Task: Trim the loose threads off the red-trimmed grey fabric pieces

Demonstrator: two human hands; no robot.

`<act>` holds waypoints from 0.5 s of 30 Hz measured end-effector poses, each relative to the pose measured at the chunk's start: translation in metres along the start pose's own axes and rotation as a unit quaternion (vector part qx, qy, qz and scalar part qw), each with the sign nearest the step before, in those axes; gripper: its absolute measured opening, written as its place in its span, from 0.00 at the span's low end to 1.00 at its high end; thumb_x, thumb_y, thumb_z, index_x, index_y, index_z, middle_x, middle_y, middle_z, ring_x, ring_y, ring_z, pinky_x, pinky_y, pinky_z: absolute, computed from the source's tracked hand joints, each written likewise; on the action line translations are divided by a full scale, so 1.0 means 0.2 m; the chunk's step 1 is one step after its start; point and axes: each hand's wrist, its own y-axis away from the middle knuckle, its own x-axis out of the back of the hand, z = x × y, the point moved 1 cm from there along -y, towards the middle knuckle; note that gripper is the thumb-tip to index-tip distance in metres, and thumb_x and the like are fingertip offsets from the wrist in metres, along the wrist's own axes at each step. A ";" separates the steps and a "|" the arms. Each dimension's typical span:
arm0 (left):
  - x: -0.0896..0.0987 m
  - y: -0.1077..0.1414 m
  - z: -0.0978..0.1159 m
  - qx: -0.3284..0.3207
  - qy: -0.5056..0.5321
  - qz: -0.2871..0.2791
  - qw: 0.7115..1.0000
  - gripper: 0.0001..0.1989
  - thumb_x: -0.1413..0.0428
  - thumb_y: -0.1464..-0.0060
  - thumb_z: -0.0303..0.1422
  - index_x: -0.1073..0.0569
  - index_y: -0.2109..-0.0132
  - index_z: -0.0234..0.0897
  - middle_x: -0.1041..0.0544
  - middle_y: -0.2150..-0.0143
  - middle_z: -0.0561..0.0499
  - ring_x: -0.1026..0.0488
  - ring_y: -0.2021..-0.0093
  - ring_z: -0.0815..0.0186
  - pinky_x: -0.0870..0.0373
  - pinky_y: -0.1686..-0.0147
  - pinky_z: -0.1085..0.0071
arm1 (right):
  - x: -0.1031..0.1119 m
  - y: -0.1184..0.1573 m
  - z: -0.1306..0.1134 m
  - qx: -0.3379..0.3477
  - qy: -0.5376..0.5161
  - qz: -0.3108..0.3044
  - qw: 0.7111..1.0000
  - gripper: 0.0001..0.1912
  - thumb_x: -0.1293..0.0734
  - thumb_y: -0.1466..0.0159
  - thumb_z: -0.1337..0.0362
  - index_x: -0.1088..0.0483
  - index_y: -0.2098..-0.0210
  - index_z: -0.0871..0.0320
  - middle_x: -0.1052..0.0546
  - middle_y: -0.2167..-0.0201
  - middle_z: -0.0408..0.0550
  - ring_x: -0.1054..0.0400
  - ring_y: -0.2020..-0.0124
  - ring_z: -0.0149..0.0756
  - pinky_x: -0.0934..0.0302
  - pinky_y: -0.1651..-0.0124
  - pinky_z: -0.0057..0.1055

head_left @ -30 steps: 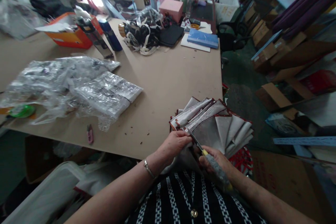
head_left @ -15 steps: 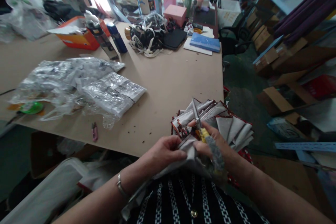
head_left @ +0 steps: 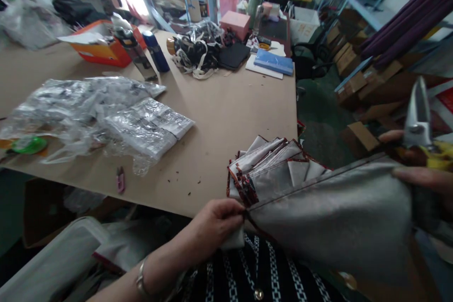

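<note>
A grey fabric piece point(head_left: 329, 207) with a dark seam along its upper edge is stretched between my two hands. My left hand point(head_left: 221, 222) pinches its left end near the table's front edge. At the far right, my right hand point(head_left: 424, 174) grips the fabric's other end and also holds yellow-handled scissors point(head_left: 419, 125), their blades pointing up. Behind the fabric, a pile of folded grey pieces with red-brown edging point(head_left: 269, 165) lies at the table's front right corner.
On the table point(head_left: 226, 113) are clear plastic-wrapped packets point(head_left: 148, 127), small pink snips point(head_left: 121, 180), an orange box point(head_left: 102, 49), a blue bottle point(head_left: 156, 52) and a blue folder point(head_left: 273, 62). Cardboard boxes point(head_left: 359, 139) stand on the right.
My right hand has moved far to the right with the scissors and one end of the fabric, which is now spread out. My left hand has shifted slightly left and down, still pinching.
</note>
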 end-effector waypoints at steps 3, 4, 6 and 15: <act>-0.04 -0.16 0.06 0.011 -0.003 -0.037 0.999 0.07 0.47 0.53 0.32 0.27 0.71 0.34 0.33 0.77 0.54 0.42 0.77 0.72 0.46 0.77 0.74 | 0.07 -0.22 0.08 0.007 0.105 0.069 0.992 0.28 0.29 0.54 0.55 0.34 0.54 0.48 0.28 0.67 0.47 0.31 0.71 0.41 0.36 0.71 0.35; -0.05 -0.22 0.06 0.011 -0.011 -0.027 1.000 0.06 0.46 0.54 0.32 0.27 0.72 0.33 0.34 0.78 0.54 0.43 0.78 0.72 0.47 0.78 0.73 | 0.07 -0.28 0.11 0.036 0.167 0.091 0.981 0.28 0.30 0.53 0.54 0.34 0.53 0.50 0.29 0.67 0.47 0.33 0.70 0.40 0.37 0.69 0.36; -0.07 -0.34 0.05 0.031 -0.006 0.002 1.000 0.06 0.46 0.55 0.32 0.28 0.73 0.33 0.35 0.79 0.55 0.44 0.79 0.73 0.48 0.78 0.73 | 0.03 -0.36 0.16 0.092 0.265 0.123 0.952 0.31 0.30 0.51 0.54 0.35 0.49 0.54 0.30 0.65 0.48 0.35 0.66 0.42 0.40 0.61 0.40; -0.06 -0.45 -0.05 0.093 0.088 0.045 0.991 0.06 0.45 0.57 0.32 0.30 0.71 0.33 0.32 0.78 0.53 0.39 0.79 0.72 0.45 0.78 0.73 | -0.55 0.10 0.43 -0.128 0.010 -0.305 0.944 0.30 0.37 0.43 0.43 0.39 0.49 0.56 0.37 0.78 0.39 0.42 0.81 0.27 0.47 0.80 0.23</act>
